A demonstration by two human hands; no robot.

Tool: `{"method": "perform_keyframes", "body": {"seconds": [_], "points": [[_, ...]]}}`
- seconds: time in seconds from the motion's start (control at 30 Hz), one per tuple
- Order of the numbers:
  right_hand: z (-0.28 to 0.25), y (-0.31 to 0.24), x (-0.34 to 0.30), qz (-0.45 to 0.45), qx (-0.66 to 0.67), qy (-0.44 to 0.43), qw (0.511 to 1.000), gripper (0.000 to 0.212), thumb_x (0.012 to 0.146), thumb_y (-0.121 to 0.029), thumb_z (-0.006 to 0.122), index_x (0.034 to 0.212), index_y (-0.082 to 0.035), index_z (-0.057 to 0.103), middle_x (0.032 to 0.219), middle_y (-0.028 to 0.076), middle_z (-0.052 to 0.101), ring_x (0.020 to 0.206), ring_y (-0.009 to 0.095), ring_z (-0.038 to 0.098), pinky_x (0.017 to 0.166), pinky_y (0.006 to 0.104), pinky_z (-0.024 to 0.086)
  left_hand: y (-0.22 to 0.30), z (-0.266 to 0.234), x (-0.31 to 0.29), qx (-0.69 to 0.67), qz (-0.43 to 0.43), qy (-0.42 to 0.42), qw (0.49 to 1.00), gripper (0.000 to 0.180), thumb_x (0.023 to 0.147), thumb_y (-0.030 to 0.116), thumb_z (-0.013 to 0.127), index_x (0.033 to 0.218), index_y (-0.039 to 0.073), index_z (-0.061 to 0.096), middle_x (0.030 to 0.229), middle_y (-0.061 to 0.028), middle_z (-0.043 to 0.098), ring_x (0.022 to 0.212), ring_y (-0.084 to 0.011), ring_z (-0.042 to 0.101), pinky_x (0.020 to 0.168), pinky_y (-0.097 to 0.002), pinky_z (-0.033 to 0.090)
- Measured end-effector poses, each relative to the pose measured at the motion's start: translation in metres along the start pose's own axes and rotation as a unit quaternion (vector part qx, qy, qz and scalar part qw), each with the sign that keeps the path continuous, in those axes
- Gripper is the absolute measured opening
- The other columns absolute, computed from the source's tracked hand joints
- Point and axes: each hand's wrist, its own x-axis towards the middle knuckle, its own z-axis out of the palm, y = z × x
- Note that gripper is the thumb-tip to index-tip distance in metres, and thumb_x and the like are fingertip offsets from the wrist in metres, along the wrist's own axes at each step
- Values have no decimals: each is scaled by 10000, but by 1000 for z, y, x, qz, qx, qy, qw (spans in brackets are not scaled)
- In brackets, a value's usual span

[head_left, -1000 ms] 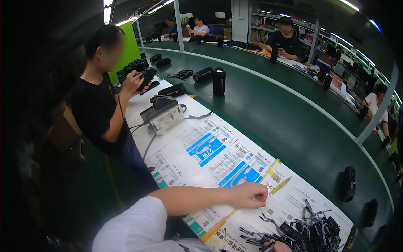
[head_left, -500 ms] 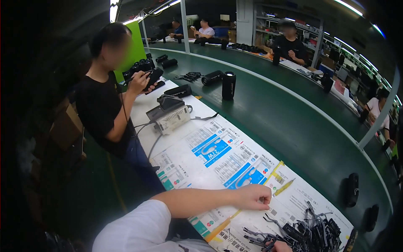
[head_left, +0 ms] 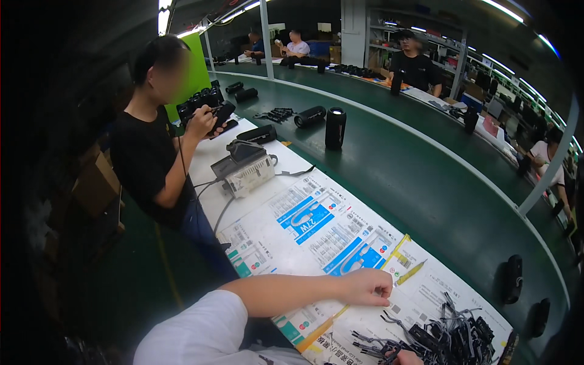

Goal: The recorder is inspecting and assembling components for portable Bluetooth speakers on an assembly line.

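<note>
My left hand (head_left: pixel 368 288) lies on the printed cardboard table cover, its fingers curled in and nothing visible in them. At the lower edge my right hand (head_left: pixel 406 358) is partly cut off by the picture. Its fingers are closed at the near side of a pile of black-and-grey cord straps (head_left: pixel 450 334), and a dark strap shows at the fingertips. The rest of that grip is hidden. The pile, with its cord ends sticking up and toward the left, covers the table's near right corner.
A green conveyor belt (head_left: pixel 413 176) carries an upright black cylindrical speaker (head_left: pixel 336 129) and others lying down. A grey-white device with cables (head_left: pixel 249 173) stands on the table. At left a co-worker (head_left: pixel 152 134) holds a dark speaker; more people sit across the belt.
The speakers on the belt have shifted slightly to the right. Across the belt, a person in black has lowered a hand. My hands have hardly moved.
</note>
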Motion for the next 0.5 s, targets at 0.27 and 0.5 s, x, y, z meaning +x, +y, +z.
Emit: {"method": "perform_keyframes", "body": {"seconds": [0.27,0.5], "points": [[1,3,-2,-5,-22,5,1000,413,682,-187,723,1008,25,584,748,134,589,571,253,554,523,317,448,5,-2,1,-43,-6,9,999,100,788,73,624,805,33,535,830,-84,575,797,-224,575,703,-310,464],[1,5,-3,-12,-17,2,1000,426,683,-200,723,1013,28,582,759,141,594,590,263,564,536,322,454,-1,-3,0,-58,-25,9,998,62,821,11,537,881,27,534,871,-84,577,832,-202,580,737,-302,467]]}}
